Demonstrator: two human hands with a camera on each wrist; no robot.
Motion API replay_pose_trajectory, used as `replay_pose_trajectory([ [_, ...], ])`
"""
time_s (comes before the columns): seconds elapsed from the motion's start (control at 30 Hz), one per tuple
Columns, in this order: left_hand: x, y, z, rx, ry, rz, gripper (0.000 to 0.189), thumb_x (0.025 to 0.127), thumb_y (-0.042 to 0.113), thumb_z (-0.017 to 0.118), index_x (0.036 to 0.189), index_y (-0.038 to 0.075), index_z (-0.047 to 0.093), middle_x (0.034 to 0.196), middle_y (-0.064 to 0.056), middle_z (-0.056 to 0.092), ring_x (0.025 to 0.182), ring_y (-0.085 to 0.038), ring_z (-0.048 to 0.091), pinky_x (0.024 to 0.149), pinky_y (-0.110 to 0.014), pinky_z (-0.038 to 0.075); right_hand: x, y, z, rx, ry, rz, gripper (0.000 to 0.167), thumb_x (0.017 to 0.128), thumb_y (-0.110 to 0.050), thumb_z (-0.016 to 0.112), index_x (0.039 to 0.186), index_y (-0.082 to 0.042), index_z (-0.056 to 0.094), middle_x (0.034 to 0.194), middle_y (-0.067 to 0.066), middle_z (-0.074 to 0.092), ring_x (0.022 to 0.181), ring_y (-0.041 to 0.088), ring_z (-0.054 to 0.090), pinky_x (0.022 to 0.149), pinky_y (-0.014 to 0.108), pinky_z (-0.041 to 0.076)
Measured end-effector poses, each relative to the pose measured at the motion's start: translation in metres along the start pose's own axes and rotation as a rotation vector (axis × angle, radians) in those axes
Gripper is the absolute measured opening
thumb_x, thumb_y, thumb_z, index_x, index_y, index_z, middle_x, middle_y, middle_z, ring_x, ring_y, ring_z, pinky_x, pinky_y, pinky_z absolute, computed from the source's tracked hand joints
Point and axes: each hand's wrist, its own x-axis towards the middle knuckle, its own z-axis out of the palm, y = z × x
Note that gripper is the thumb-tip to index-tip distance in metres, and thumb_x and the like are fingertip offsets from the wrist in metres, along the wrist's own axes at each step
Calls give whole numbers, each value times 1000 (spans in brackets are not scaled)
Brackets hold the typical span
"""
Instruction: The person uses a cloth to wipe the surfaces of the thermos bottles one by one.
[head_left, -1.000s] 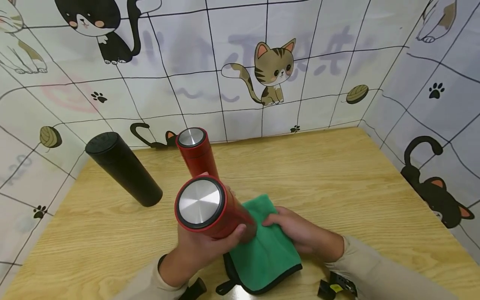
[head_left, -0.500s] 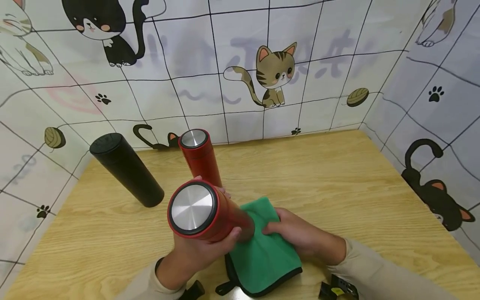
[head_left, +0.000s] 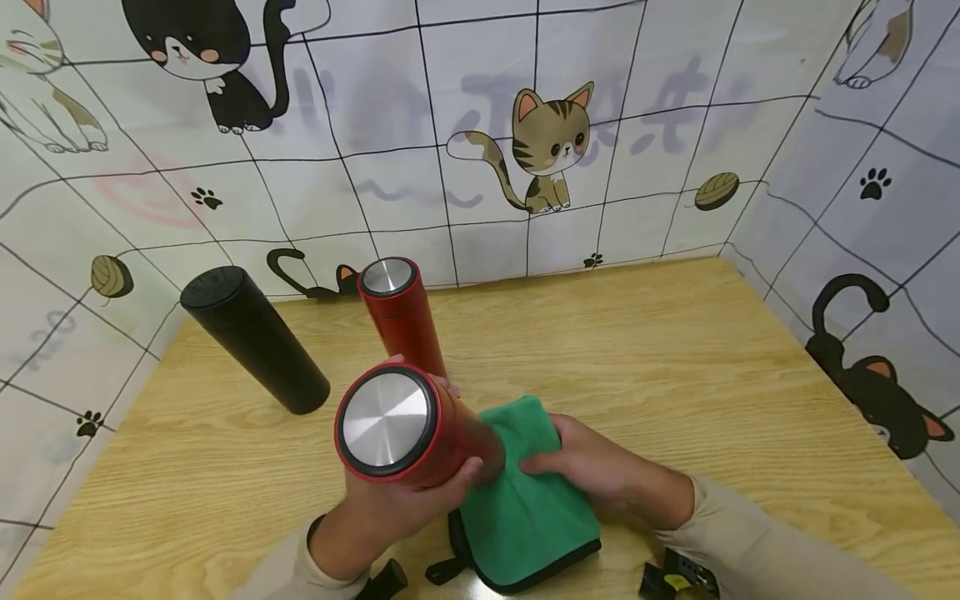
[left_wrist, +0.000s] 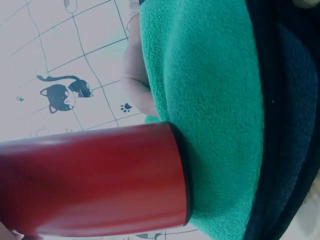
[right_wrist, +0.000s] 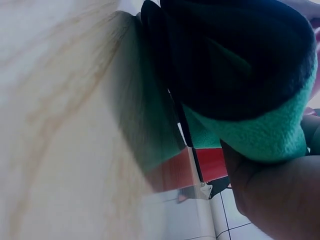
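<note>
My left hand (head_left: 397, 512) grips a red thermos bottle (head_left: 468, 433), fingers and thumb wrapped round its side. The bottle leans, its silver-topped end toward the head camera and its base against a green cloth (head_left: 528, 508) with black edging. Filling much of the left wrist view, the cloth (left_wrist: 215, 115) covers the base end of the bottle (left_wrist: 100, 180). My right hand (head_left: 600, 462) holds the cloth from the right, thumb on top and the other fingers mostly hidden beneath. Seen by the right wrist camera, the cloth (right_wrist: 265, 135) is folded over, close above the table.
A second red thermos (head_left: 408, 325) stands just behind the held one. Further left is an upright black bottle (head_left: 258, 342). The wooden table (head_left: 637, 342) meets cat-printed white sheeting (head_left: 480, 192) at the back and sides.
The held thermos has shifted slightly left and its top has come a little nearer the head camera. Both hands keep their hold; the cloth barely moves.
</note>
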Motion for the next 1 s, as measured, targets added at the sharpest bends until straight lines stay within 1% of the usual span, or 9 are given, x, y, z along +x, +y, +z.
replay_pose_trajectory([
  [0.17,-1,-2,-1,-6,-45,40,94,79,21,81,134,-27,21,115,-14,64,108,-20,63,105,-31,48,0,-2,0,-19,-19,-4,51,96,-12,63,139,3,43,122,7,66,109,20,67,92,36,57],
  [0.33,2,2,-12,39,-4,-29,86,79,23,83,132,-23,32,114,-9,68,109,-18,65,103,-29,50,1,-3,1,-35,-22,-11,55,96,-18,66,141,3,43,123,8,66,109,19,67,92,35,57],
  [0.4,2,2,-20,57,17,-36,85,78,22,83,132,-21,33,115,-6,69,110,-17,65,102,-28,49,1,-3,1,-45,-18,-7,56,95,-20,68,140,2,44,121,8,67,108,20,67,91,35,57],
  [0.43,2,2,-23,62,30,-29,89,78,20,84,135,-20,30,115,-6,69,110,-17,65,103,-28,49,1,-3,2,-53,-15,-4,56,94,-20,70,139,2,45,120,7,67,107,19,68,90,35,58],
  [0.6,3,2,-46,144,95,-51,84,76,20,86,130,-21,36,113,-4,70,107,-16,67,96,-24,52,3,-4,2,-79,-32,-10,55,92,-17,73,136,2,47,115,6,68,104,19,67,88,33,58],
  [0.67,3,3,-55,192,121,-89,80,76,21,86,127,-20,40,114,-3,69,106,-15,67,93,-22,54,3,-4,1,-83,-38,-19,54,92,-16,72,135,3,47,116,6,68,104,19,67,88,32,57],
  [0.77,4,1,-68,239,171,-145,76,72,9,86,128,-17,41,117,-4,67,106,-17,67,91,-21,55,3,-3,1,-97,-38,-27,53,92,-15,72,136,3,47,116,6,67,104,18,67,88,31,57],
  [0.93,10,-9,-84,342,221,-274,77,67,-11,77,135,-4,42,122,-3,60,110,-19,63,92,-21,54,2,-1,0,-132,-20,-27,53,93,-15,71,135,3,46,116,7,67,104,19,67,87,31,57],
  [1.0,13,-15,-89,342,235,-330,80,68,-15,76,138,1,41,124,-5,59,112,-21,61,92,-22,53,2,-1,0,-139,-11,-24,53,93,-15,71,136,3,46,116,8,67,105,19,67,88,32,57],
])
